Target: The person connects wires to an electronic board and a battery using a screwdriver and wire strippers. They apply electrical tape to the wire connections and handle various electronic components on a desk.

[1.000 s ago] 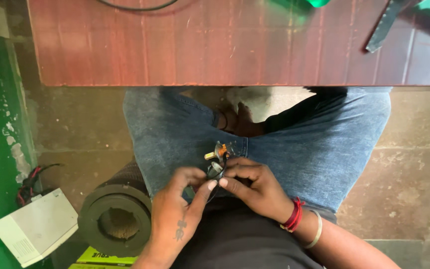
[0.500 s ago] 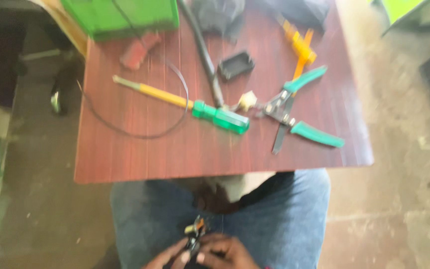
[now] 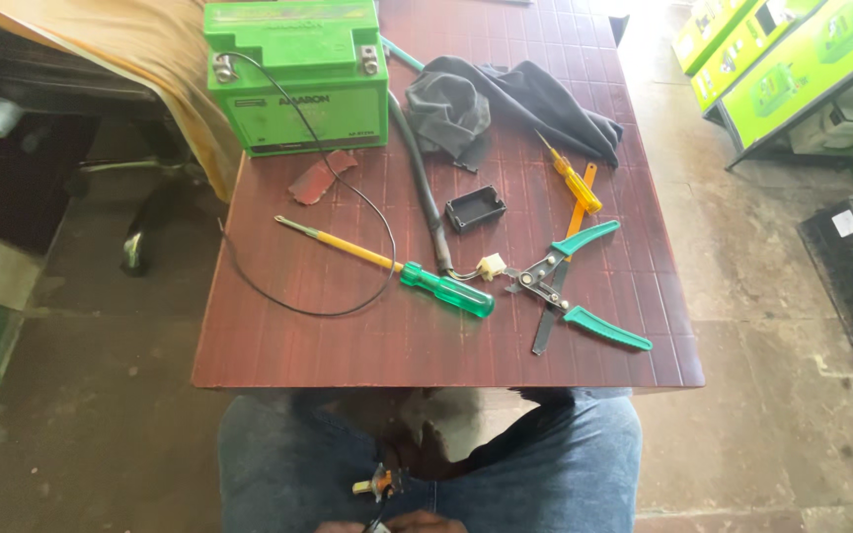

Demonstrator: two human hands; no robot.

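On a dark red tabletop (image 3: 298, 345) in a workshop, a green battery (image 3: 296, 79) stands at the far edge, a thin black wire (image 3: 387, 247) looping from its terminal toward the near side. Beside it lies a crumpled dark cloth (image 3: 505, 104), with a black hose (image 3: 425, 197) running down to a small white connector (image 3: 492, 266). Green-handled pliers (image 3: 584, 296) lie open at the right, near a long screwdriver with a green handle (image 3: 417, 276), a smaller yellow screwdriver (image 3: 573, 180), a small black plastic cover (image 3: 475, 208) and a reddish scrap (image 3: 320, 178). Below the table's near edge, over a lap in blue jeans (image 3: 565, 464), a small wired part with an orange tip (image 3: 379, 484) sits at the bottom of the frame. Only the fingertips of the left hand (image 3: 348, 526) and right hand (image 3: 426, 521) show there, seemingly meeting the part's wires; whether either grip is pressed together on it or spread cannot be told.
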